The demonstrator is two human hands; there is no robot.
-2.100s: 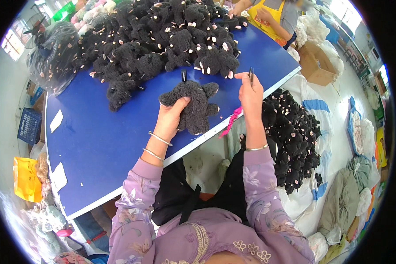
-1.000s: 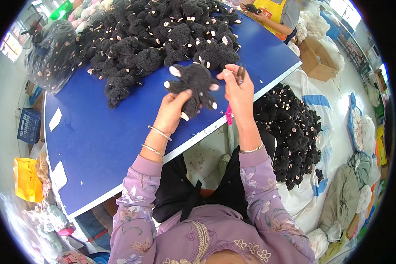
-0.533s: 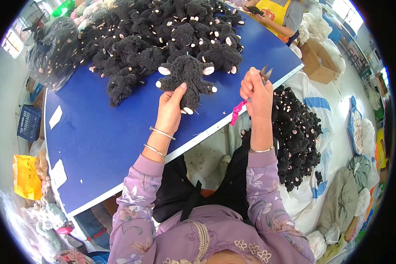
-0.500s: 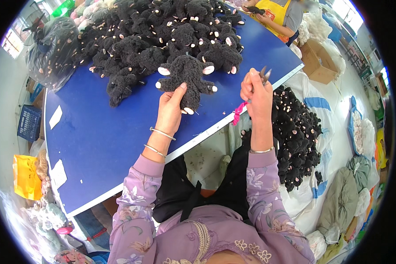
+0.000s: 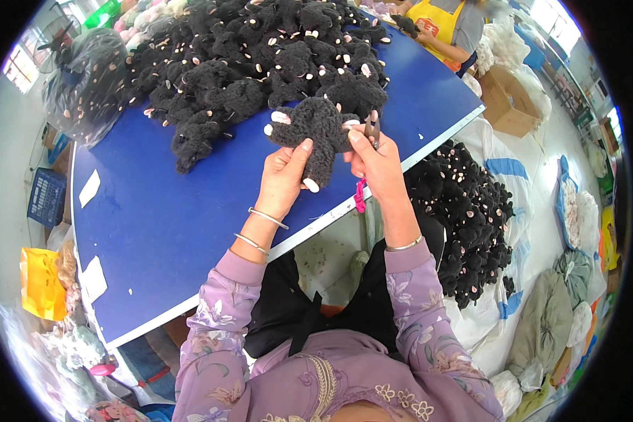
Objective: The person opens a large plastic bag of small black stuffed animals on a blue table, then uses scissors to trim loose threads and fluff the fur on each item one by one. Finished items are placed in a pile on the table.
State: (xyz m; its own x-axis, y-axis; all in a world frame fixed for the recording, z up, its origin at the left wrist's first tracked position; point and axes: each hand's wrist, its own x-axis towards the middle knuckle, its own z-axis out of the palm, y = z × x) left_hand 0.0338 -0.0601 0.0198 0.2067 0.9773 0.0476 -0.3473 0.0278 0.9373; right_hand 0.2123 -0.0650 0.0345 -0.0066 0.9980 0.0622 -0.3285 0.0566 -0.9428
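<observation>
A black curly plush toy (image 5: 315,133) with pale pink ears and light paw tips is held up over the blue table's front edge. My left hand (image 5: 283,177) is closed on its lower left side, thumb on top. On its right side, my right hand (image 5: 376,160) grips the toy's edge near a paw with thumb and fingers. That same hand keeps hold of small dark scissors (image 5: 373,129), blades pointing up and away from the toy. A bright pink wrapped strip (image 5: 360,195) hangs below the right hand.
A large heap of black plush toys (image 5: 218,81) covers the far side of the blue table (image 5: 183,232). More toys (image 5: 464,225) lie in a white sack at my right. A co-worker in a yellow apron (image 5: 436,24) stands at the far right, beyond it a cardboard box (image 5: 510,102).
My right hand has moved left and inward with the scissors, from beside the toy to gripping its right side. The toy has shifted slightly right and turned a little.
</observation>
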